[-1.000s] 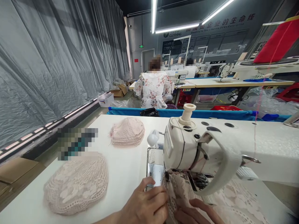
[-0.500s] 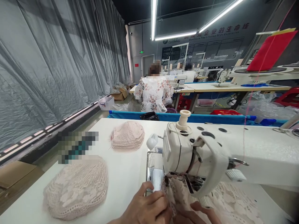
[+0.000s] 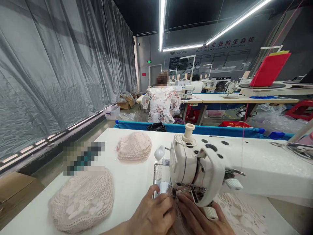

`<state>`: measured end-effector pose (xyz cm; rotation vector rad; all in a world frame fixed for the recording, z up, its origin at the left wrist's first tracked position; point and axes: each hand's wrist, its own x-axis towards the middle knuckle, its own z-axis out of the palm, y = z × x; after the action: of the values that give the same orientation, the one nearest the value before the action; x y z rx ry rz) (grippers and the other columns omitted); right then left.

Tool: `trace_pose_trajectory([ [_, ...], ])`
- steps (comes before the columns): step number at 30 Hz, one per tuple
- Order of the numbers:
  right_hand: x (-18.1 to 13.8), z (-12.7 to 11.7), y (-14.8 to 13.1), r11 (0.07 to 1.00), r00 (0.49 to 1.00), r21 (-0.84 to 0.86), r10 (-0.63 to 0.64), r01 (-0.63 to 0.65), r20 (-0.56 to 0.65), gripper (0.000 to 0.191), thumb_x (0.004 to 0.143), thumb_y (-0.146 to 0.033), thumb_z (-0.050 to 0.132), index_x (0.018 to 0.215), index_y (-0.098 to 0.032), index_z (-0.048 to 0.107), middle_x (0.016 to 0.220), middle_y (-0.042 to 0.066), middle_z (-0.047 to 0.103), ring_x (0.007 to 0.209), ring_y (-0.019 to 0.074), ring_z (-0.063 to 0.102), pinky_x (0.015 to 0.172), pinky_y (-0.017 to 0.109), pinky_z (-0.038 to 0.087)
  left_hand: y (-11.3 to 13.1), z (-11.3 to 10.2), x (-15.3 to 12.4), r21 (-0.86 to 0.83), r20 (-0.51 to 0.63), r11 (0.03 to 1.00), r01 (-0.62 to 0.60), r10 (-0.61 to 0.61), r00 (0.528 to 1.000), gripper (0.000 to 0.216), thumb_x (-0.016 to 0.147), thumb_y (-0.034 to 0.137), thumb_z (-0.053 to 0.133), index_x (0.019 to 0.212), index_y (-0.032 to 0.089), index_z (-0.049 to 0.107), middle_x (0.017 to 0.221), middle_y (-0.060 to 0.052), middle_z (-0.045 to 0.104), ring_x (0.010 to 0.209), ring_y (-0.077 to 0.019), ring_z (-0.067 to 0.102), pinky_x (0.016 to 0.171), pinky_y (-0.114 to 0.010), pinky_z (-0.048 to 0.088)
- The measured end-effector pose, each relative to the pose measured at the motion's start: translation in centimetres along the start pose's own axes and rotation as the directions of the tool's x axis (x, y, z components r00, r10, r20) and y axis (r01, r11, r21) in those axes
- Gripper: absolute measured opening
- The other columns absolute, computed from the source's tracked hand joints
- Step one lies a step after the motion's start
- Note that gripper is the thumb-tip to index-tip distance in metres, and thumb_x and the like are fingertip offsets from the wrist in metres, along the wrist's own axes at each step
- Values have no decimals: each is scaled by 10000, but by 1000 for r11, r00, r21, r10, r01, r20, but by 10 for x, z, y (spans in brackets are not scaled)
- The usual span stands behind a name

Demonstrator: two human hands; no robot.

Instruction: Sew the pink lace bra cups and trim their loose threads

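A white sewing machine (image 3: 186, 160) stands before me, its needle area just beyond my fingertips. My left hand (image 3: 155, 212) is at the left of the needle, its fingers bent and closed on the edge of a pale pink lace piece (image 3: 180, 222). On the other side, my right hand (image 3: 199, 215) presses the same lace with its fingers together, close to the presser foot. Its thumb side is partly behind the machine's guard and knob. More lace (image 3: 241, 212) spreads over the table to the right, under the machine arm.
On the white table (image 3: 129, 195) lie a large stack of lace pieces (image 3: 84, 202) and a smaller stack of pink cups (image 3: 134, 147). A blue cloth trough (image 3: 132, 126) runs along the far edge. Ahead, a co-worker in a floral top (image 3: 161, 102) sits facing away.
My right hand has moved forward and left, up to the needle area, with its fingers now straighter on the lace. My left hand stays nearly in place. The view has tilted slightly upward.
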<state>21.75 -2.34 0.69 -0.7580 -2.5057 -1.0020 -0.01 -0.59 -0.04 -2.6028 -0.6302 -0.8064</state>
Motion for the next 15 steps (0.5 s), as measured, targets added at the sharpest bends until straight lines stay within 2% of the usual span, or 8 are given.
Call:
trace_pose_trajectory([
  [4,3,5,2,998,998,-6,61,-61,-14,594,921,-624,349,1123,-158,659,1133,92,705,949,249,645,781,416,407,-4,-5,5,-63,57,997,45,-41,998,142,938,221,467,988,132,567,882,-37,609,848,-156,576,863,-366,379],
  [10,3,7,2,997,998,-55,58,-57,18,625,897,-641,394,1131,-125,657,1102,98,716,921,268,655,788,451,409,-4,-7,10,-73,-18,997,41,-42,999,215,962,190,382,1022,118,576,900,-59,636,900,-165,590,883,-375,372],
  [13,1,6,1,997,1000,-74,20,-19,24,607,926,-596,353,1133,-112,656,1125,104,707,934,260,663,746,438,449,-3,-7,10,-59,-51,997,40,-43,998,251,978,166,346,990,116,591,894,-57,648,893,-153,593,896,-370,376],
  [15,-3,4,-2,997,1000,-75,-24,25,16,538,956,-508,325,1121,-123,664,1125,101,707,892,246,680,703,421,474,-2,-8,9,-14,-84,1000,28,-29,996,261,981,138,343,972,109,603,915,-65,654,961,-157,588,929,-369,366],
])
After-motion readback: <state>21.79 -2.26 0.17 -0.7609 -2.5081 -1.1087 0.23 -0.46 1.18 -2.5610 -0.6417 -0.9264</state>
